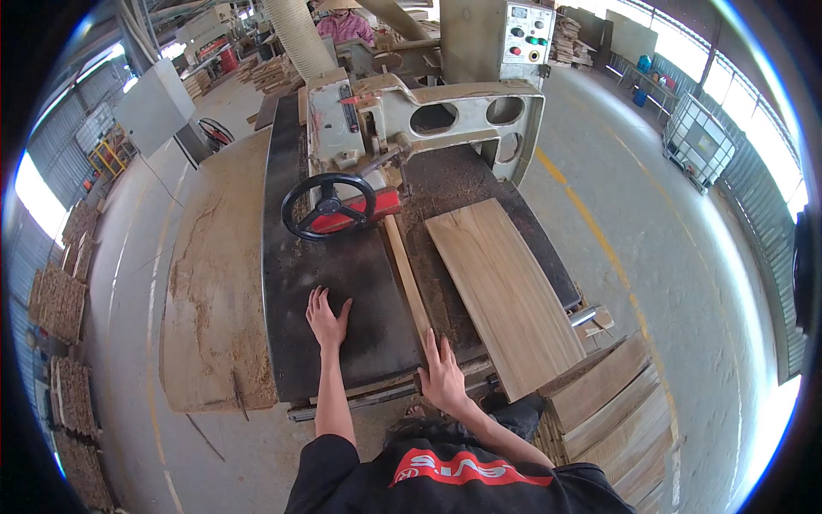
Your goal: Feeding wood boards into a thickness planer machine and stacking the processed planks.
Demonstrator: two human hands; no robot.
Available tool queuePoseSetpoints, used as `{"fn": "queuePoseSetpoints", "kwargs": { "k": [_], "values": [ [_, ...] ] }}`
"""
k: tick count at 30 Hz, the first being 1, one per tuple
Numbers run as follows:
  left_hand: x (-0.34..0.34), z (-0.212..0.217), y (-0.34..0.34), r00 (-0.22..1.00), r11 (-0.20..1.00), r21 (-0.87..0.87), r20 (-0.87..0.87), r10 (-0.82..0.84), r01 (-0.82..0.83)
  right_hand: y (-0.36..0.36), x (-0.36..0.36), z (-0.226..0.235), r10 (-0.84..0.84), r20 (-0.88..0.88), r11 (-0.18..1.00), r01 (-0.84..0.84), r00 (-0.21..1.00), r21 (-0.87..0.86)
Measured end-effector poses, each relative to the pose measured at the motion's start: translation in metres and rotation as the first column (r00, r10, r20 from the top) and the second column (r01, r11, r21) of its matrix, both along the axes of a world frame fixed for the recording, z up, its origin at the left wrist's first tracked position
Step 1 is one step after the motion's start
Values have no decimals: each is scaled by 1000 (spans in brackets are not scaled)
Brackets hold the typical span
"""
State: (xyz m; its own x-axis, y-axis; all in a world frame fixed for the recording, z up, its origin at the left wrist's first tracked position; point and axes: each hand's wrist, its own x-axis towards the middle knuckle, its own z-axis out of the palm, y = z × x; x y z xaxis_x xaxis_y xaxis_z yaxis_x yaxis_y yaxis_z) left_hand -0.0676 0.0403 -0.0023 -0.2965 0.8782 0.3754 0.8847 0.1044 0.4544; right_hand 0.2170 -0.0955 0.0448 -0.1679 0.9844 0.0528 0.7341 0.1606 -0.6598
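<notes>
A long, narrow wooden strip lies on the dark metal table of a woodworking machine. Its far end reaches the red guard. My right hand grips the strip's near end, with the thumb on the left side and the fingers pointing forward. To the left, my left hand rests open on the tabletop, fingers spread, holding nothing. A wide wooden board lies flat on the table, right of the strip. Beyond my left hand stands a black handwheel.
The grey machine frame rises at the far side, with a control box above. Planks are stacked at near right. A dusty sheet lies left of the table. A person in a pink shirt is behind the machine.
</notes>
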Motion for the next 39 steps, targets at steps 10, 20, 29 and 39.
{"fn": "queuePoseSetpoints", "kwargs": {
  "k": [10,20,29,39],
  "values": [
    [-2,-3,1,1000,1000,-8,-10,-6,6,-1,0,-3,-11,8,1000,11,1000,16],
    [-3,-3,0,999,999,50,-31,8,-7,-1,-1,-3,8,17,1000,-8,1000,6],
    [-3,-2,-1,1000,1000,-8,11,-10,11,0,-2,0,-1,17,1000,1,1000,-28],
    [-4,-3,0,1000,1000,4,7,-4,4,-1,-1,1,-10,-26,1000,10,1000,-5]
  ]
}}
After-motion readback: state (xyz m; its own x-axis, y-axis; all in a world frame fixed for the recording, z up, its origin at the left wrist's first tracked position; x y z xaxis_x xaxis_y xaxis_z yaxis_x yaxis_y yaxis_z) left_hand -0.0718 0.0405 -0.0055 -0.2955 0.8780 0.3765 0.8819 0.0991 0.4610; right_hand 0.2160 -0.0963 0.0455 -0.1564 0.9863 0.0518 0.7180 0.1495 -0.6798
